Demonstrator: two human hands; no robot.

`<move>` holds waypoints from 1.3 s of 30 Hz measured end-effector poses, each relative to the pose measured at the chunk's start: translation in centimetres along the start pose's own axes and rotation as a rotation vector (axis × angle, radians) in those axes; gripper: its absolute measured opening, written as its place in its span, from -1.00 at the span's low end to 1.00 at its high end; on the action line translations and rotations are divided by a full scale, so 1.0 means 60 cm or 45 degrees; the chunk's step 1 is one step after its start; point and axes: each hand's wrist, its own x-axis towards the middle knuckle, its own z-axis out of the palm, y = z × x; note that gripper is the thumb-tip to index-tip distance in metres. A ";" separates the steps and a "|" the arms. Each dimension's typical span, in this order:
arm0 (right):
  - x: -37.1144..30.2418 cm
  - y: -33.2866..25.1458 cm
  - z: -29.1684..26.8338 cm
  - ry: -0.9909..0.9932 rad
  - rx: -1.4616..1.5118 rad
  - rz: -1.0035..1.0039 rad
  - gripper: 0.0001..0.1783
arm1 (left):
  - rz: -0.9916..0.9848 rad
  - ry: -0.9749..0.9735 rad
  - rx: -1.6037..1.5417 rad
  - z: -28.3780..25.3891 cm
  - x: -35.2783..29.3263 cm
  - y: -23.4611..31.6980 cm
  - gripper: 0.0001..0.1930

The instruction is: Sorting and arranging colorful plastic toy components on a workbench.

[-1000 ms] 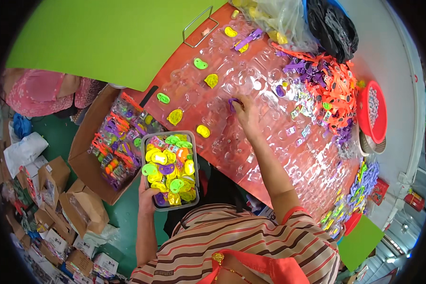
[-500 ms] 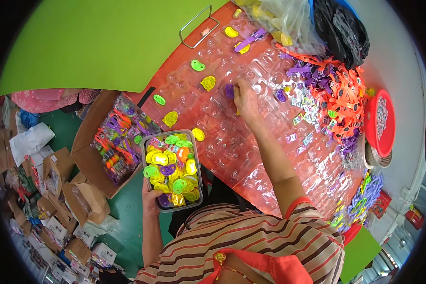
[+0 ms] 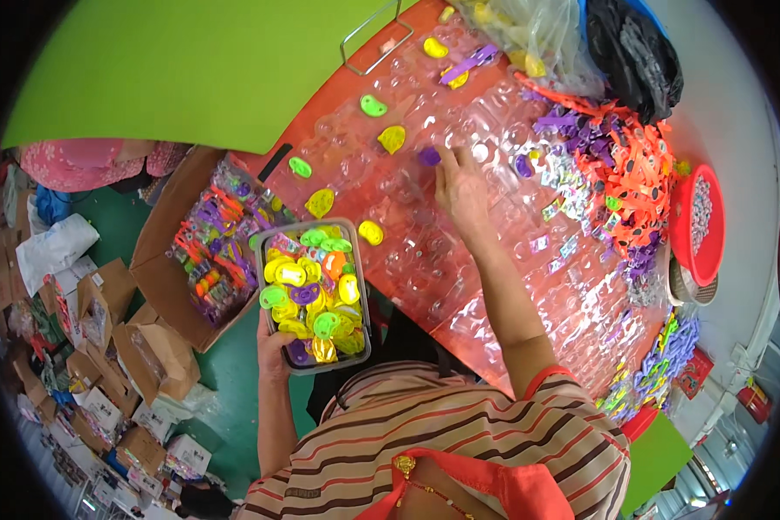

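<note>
At the lower left, my left hand (image 3: 275, 347) grips a clear plastic container (image 3: 364, 286) by its side, the fingers partly hidden below it. The container is heaped with small pacifier-shaped toy pieces (image 3: 292, 275), mostly yellow, with green, purple and orange ones. My right hand (image 3: 462, 184) reaches over clear blister sheets (image 3: 407, 208) on the red table. Its fingers look apart, the tips beside a purple toy piece (image 3: 429, 156); the palm's underside is hidden. Single yellow pieces (image 3: 392, 139) and green pieces (image 3: 373, 106) lie spaced along the sheets' left part.
Orange strap-like pieces (image 3: 634, 173) and purple ones pile at the right. Red basin (image 3: 698, 225) stands beyond them. Plastic bags (image 3: 633, 61) lie at the far right. A cardboard box (image 3: 160, 251) of packed toys sits left of the table; a metal wire handle (image 3: 347, 54) rises at its far edge.
My right hand has drawn slightly away from the purple piece, its fingers more spread. The container has shifted up a little in the view, still in my left hand.
</note>
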 end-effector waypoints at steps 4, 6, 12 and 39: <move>-0.030 -0.048 -0.007 -0.259 0.177 -0.450 -0.51 | 0.056 0.037 0.005 -0.020 -0.003 0.010 -0.12; -0.067 -0.072 0.009 -0.525 0.128 -0.506 -0.51 | 0.048 0.033 0.011 -0.033 -0.004 0.019 -0.13; -0.116 -0.111 0.039 -0.722 -0.061 -0.571 -0.58 | 0.073 0.023 0.000 -0.058 -0.003 0.030 -0.16; -0.149 -0.095 0.067 -0.538 -0.253 -0.507 -0.78 | 0.033 -0.051 -0.111 -0.080 0.009 0.031 -0.12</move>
